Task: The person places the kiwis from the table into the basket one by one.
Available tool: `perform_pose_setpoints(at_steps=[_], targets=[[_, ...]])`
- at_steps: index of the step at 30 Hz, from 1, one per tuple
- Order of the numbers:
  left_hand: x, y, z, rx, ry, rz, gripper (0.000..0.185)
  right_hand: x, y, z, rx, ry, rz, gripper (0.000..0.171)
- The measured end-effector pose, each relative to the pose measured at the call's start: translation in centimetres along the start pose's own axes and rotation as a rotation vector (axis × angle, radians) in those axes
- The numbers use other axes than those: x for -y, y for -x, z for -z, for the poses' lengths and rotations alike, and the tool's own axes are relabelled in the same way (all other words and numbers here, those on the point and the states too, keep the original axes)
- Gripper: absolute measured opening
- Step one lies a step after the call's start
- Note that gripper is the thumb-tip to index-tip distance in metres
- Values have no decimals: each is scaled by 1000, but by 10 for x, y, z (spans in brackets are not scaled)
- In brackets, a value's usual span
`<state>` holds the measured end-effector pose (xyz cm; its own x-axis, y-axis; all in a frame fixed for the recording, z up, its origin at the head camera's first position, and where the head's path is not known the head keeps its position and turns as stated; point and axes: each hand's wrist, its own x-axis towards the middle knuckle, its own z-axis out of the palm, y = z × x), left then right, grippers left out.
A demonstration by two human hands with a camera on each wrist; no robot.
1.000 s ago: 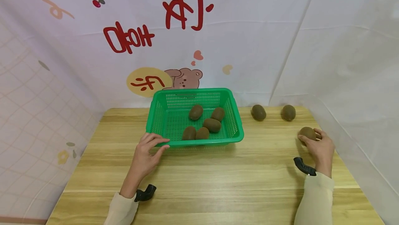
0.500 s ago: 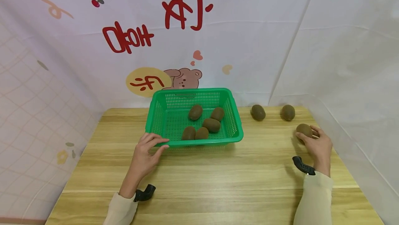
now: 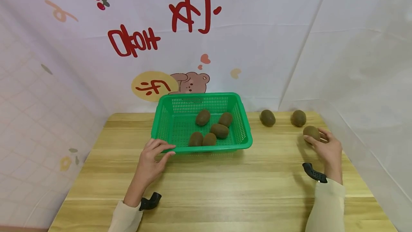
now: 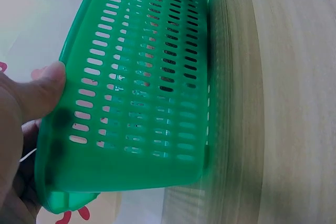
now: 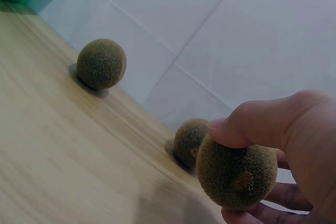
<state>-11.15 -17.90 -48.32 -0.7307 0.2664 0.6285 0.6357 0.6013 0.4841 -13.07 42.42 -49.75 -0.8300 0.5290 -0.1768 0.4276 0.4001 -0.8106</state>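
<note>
My right hand [image 3: 329, 149] pinches a brown fuzzy kiwi [image 3: 311, 133] between thumb and fingers; in the right wrist view this kiwi [image 5: 239, 174] is raised over the wooden table. With thumb and fingers my left hand [image 3: 153, 160] grips the near-left rim of a green plastic basket [image 3: 209, 148]. Seen from the left wrist, the thumb lies on the outside of the slotted basket wall [image 4: 131, 108]. Several kiwis lie inside the basket, on its right half, one of them a kiwi [image 3: 202, 117] toward the back.
Two loose kiwis stand at the table's back edge: one kiwi [image 3: 268, 118] right of the basket, another kiwi [image 3: 298, 118] farther right. Behind the wooden table [image 3: 225, 192] hangs a white printed cloth [image 3: 257, 46], with more cloth along both sides.
The right hand has lifted the kiwi and shifted it slightly left and toward the back. The left hand keeps its grip on the basket, which has not moved.
</note>
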Motion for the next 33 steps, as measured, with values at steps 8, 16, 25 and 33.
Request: perform_pose_setpoints(at_steps=[8,16,25,33], targets=[[-6,-3,0,-26,-87,-39,21,9,5,-6,30,10,25,91],[-10,-2,0,-68,-119,-10,22,14,5,-8,35,-7,30,91],[-10,0,1,-37,-93,56,22,17,5,-9,29,-21,43,89],[-6,1,0,-39,-83,43,22,27,9,-19,44,-76,78,85]])
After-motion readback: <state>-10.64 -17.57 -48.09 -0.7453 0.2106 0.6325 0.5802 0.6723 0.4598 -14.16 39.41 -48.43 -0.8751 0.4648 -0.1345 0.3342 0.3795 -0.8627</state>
